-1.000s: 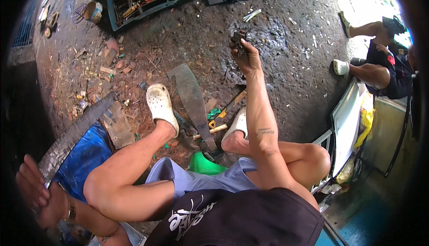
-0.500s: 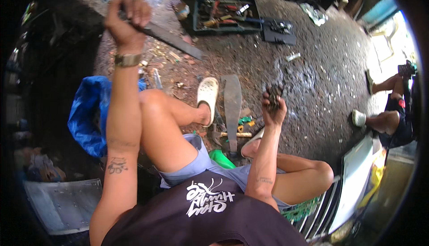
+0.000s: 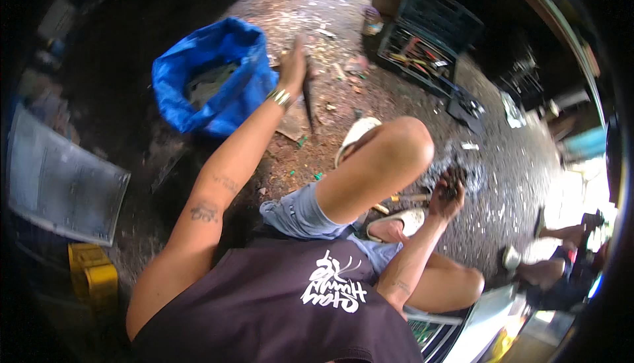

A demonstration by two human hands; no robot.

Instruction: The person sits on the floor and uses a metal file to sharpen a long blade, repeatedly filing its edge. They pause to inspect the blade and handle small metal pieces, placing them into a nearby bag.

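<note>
My left hand (image 3: 294, 69) is stretched out beside a blue sack and is a little blurred. It grips a long, flat dark bar (image 3: 309, 102), seen nearly edge-on with its narrow end toward me. The blue sack (image 3: 173, 99) stands with its mouth open; something greyish lies inside. Over the floor at my right, my right hand (image 3: 450, 199) is closed around a dark, rough clump (image 3: 453, 182), whose kind I cannot make out. Below that hand lies a tool with a wooden handle (image 3: 415, 198), partly hidden by my raised knee.
An open toolbox (image 3: 422, 56) full of hand tools stands ahead to the right, with a dark flat case (image 3: 466, 111) beside it. Chips and scraps (image 3: 330, 92) litter the floor. At left are a grey panel (image 3: 63, 171) and a yellow container (image 3: 92, 274). Another person's leg (image 3: 541, 272) shows at right.
My view has swung left, bringing the blue sack into full sight. My left hand has come down with the bar from its raised position near the sack. My right hand still holds the dark clump.
</note>
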